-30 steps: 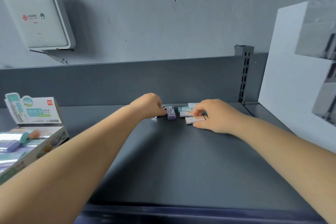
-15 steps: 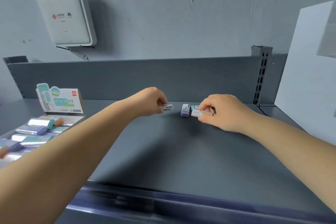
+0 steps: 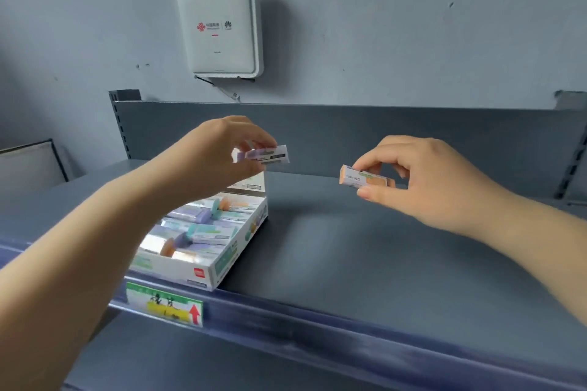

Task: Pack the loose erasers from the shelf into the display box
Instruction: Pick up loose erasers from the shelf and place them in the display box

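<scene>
Two erasers are held above the shelf (image 3: 365, 251); left hand (image 3: 219, 152) pinches a purple eraser (image 3: 265, 155) at centre frame, over the display box (image 3: 219, 267); right hand (image 3: 422, 181) pinches an orange eraser (image 3: 362, 179), right of centre.

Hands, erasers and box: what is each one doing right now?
Left hand: pinches the purple eraser, raised above the box.
Right hand: pinches the orange eraser, above the shelf.
Box: open, erasers inside, on the shelf.
</scene>
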`<move>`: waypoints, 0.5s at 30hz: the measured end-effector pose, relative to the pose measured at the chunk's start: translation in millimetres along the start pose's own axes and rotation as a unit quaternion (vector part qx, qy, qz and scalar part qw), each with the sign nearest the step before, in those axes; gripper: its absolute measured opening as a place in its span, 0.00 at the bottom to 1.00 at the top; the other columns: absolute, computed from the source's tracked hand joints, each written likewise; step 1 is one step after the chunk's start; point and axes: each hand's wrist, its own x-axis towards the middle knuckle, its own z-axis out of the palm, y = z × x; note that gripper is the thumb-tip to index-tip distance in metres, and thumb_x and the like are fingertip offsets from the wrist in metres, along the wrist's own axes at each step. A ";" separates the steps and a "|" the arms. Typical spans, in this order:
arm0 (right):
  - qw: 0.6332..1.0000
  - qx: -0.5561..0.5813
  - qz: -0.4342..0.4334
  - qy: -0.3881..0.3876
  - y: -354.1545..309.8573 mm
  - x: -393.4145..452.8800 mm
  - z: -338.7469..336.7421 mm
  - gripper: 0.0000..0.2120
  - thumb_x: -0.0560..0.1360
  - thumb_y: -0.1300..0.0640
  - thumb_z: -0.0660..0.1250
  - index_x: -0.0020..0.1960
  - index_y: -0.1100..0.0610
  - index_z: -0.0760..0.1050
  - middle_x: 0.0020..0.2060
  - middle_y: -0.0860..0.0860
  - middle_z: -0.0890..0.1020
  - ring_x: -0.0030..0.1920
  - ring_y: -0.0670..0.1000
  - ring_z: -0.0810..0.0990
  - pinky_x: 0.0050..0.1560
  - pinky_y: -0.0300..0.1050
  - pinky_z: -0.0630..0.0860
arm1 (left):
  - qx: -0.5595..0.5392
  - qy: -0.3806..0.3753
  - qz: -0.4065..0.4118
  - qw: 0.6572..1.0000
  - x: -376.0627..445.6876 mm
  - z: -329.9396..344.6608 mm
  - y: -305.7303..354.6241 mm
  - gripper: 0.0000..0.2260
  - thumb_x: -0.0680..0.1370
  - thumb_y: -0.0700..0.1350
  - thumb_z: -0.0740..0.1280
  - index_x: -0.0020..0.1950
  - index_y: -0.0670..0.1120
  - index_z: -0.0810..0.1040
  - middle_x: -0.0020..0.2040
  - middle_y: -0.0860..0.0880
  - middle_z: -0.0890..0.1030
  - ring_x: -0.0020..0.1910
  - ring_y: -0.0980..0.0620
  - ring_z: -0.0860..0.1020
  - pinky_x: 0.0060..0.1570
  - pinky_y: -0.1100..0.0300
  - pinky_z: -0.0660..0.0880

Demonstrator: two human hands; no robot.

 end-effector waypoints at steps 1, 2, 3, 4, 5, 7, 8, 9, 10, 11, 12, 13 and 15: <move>1.000 0.004 -0.002 -0.001 -9.8 6.8 8.2 0.08 0.69 0.53 0.70 0.48 0.48 0.80 0.36 0.38 0.75 0.38 0.28 0.70 0.40 0.21 0.61 | 0.003 0.001 0.000 1.000 -7.2 -6.5 -10.3 0.12 0.72 0.39 0.69 0.54 0.49 0.80 0.45 0.52 0.78 0.43 0.57 0.76 0.42 0.71 0.70; 1.000 0.009 -0.003 -0.001 -19.4 13.5 16.2 0.07 0.70 0.53 0.70 0.48 0.48 0.80 0.35 0.38 0.74 0.37 0.28 0.70 0.41 0.21 0.61 | 0.004 0.004 -0.003 1.000 -13.6 -12.6 -20.6 0.12 0.72 0.39 0.69 0.54 0.49 0.80 0.45 0.53 0.77 0.43 0.60 0.76 0.42 0.72 0.69; 1.000 0.014 -0.003 -0.001 -28.6 20.3 23.9 0.07 0.69 0.53 0.71 0.48 0.48 0.80 0.35 0.39 0.74 0.37 0.28 0.70 0.41 0.22 0.63 | 0.004 0.006 -0.006 1.000 -19.3 -18.7 -30.7 0.12 0.72 0.40 0.69 0.55 0.50 0.80 0.45 0.55 0.77 0.43 0.62 0.75 0.41 0.72 0.69; 1.000 0.019 0.000 0.000 -37.5 27.1 31.3 0.07 0.69 0.53 0.71 0.48 0.49 0.80 0.35 0.39 0.74 0.37 0.29 0.70 0.41 0.22 0.63 | 0.003 0.008 -0.010 1.000 -24.2 -24.1 -41.2 0.13 0.73 0.40 0.69 0.55 0.51 0.79 0.45 0.56 0.76 0.44 0.63 0.75 0.41 0.72 0.69; 1.000 0.025 0.004 0.001 -46.0 33.5 37.9 0.07 0.69 0.54 0.71 0.48 0.48 0.80 0.35 0.39 0.74 0.37 0.29 0.71 0.41 0.23 0.64 | 0.000 0.010 -0.013 1.000 -28.5 -28.5 -51.4 0.13 0.73 0.40 0.69 0.55 0.51 0.79 0.44 0.57 0.76 0.44 0.63 0.75 0.40 0.71 0.70; 0.999 0.036 0.010 -0.005 -61.8 44.7 50.5 0.08 0.69 0.53 0.71 0.48 0.48 0.80 0.35 0.38 0.75 0.37 0.30 0.71 0.40 0.24 0.65 | -0.003 0.006 -0.011 1.000 -35.9 -35.0 -71.3 0.13 0.73 0.40 0.69 0.56 0.50 0.79 0.44 0.59 0.75 0.43 0.64 0.75 0.40 0.72 0.70; 0.999 0.043 0.013 -0.009 -69.4 49.3 56.7 0.09 0.68 0.53 0.72 0.48 0.48 0.80 0.36 0.38 0.75 0.37 0.31 0.71 0.39 0.24 0.65 | -0.003 0.000 -0.008 1.000 -39.2 -37.3 -80.8 0.13 0.73 0.40 0.69 0.56 0.50 0.79 0.44 0.59 0.75 0.43 0.64 0.75 0.39 0.73 0.70; 0.998 0.051 0.018 -0.013 -76.8 53.3 62.4 0.09 0.68 0.52 0.72 0.48 0.48 0.80 0.36 0.38 0.75 0.36 0.32 0.71 0.38 0.25 0.65 | -0.005 -0.006 -0.003 1.000 -42.0 -39.2 -89.5 0.13 0.73 0.41 0.69 0.56 0.51 0.79 0.44 0.59 0.75 0.43 0.65 0.75 0.39 0.74 0.70; 0.998 0.060 0.022 -0.015 -84.2 57.0 67.9 0.08 0.67 0.52 0.72 0.46 0.46 0.79 0.36 0.38 0.76 0.35 0.34 0.71 0.37 0.25 0.65 | -0.010 -0.012 0.001 1.000 -44.3 -40.5 -97.9 0.13 0.73 0.41 0.69 0.56 0.51 0.79 0.44 0.59 0.76 0.43 0.65 0.75 0.39 0.74 0.71; 0.997 0.069 0.027 -0.016 -90.7 60.4 73.1 0.07 0.67 0.51 0.72 0.45 0.44 0.77 0.35 0.38 0.76 0.34 0.36 0.71 0.36 0.26 0.66 | -0.017 -0.017 0.007 1.000 -46.2 -41.4 -105.1 0.13 0.73 0.41 0.69 0.56 0.52 0.79 0.44 0.60 0.76 0.43 0.64 0.76 0.40 0.74 0.71; 0.997 0.074 0.033 -0.018 -96.3 63.2 77.7 0.08 0.67 0.51 0.72 0.43 0.42 0.76 0.33 0.38 0.76 0.33 0.38 0.71 0.35 0.27 0.66 | -0.024 -0.022 0.013 0.999 -47.7 -41.1 -111.4 0.13 0.72 0.42 0.69 0.56 0.52 0.79 0.45 0.60 0.76 0.43 0.64 0.76 0.41 0.74 0.71; 0.996 0.076 0.040 -0.019 -100.5 65.6 81.6 0.08 0.66 0.50 0.72 0.42 0.41 0.75 0.31 0.37 0.76 0.33 0.40 0.70 0.34 0.28 0.66 | -0.033 -0.027 0.021 0.999 -48.6 -40.2 -116.8 0.13 0.72 0.42 0.69 0.56 0.52 0.79 0.45 0.60 0.76 0.44 0.63 0.76 0.41 0.74 0.71; 0.995 0.075 0.061 -0.019 -105.5 68.8 87.5 0.08 0.66 0.50 0.72 0.42 0.41 0.75 0.30 0.30 0.76 0.32 0.42 0.68 0.33 0.28 0.66 | -0.056 -0.038 0.040 0.997 -49.5 -36.6 -124.2 0.14 0.72 0.42 0.69 0.56 0.52 0.79 0.44 0.61 0.76 0.46 0.65 0.74 0.42 0.74 0.71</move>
